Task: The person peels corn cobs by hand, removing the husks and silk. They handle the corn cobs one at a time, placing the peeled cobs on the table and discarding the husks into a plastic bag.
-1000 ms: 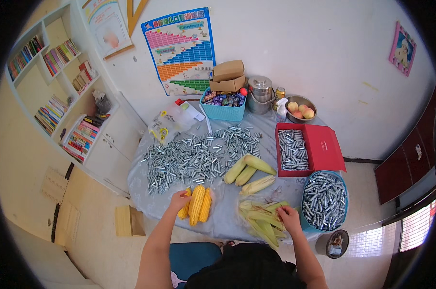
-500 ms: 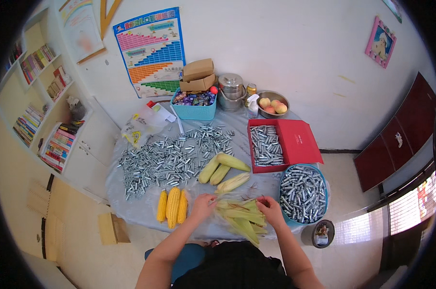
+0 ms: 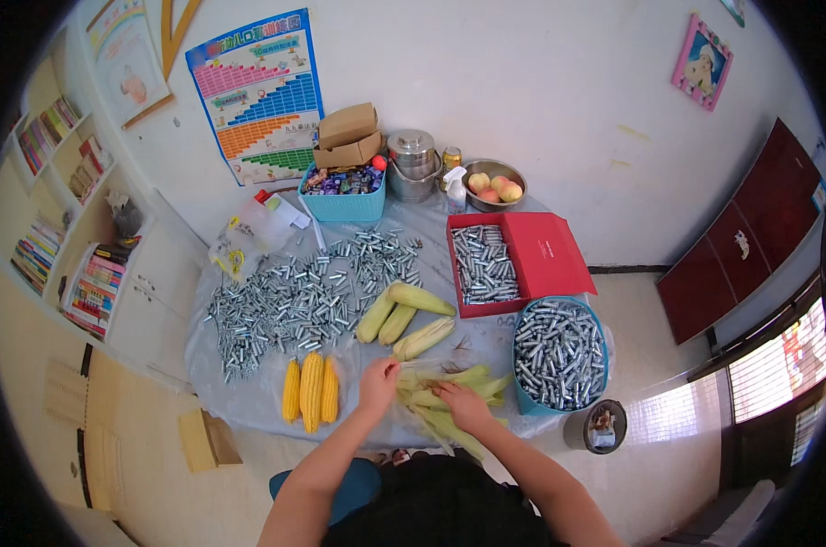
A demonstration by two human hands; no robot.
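Note:
A loose heap of green corn husks [image 3: 472, 381] lies on what looks like a clear plastic bag [image 3: 424, 366] at the table's near edge. My left hand [image 3: 377, 390] is closed in a pinch at the bag's left edge. On top of the heap rests my right hand [image 3: 465, 407], its fingers curled round some husks and brown silk. Peeled yellow corn cobs [image 3: 311, 392] stand out on clear plastic to the left. Several unpeeled corn ears [image 3: 424, 338] lie just beyond my hands.
Small metal cylinders [image 3: 290, 296] cover the table's left and middle. More fill a red box [image 3: 550, 260] and a blue basket [image 3: 519, 397] at the right. Behind are a snack basket [image 3: 344, 208], a metal pot [image 3: 411, 155], a spray bottle [image 3: 456, 191] and a peach bowl [image 3: 495, 170]. A bin [image 3: 572, 428] stands below.
My right hand has moved left and inward from the husks' right side onto their middle. The left hand stays pinched beside them. The whole view has shifted slightly.

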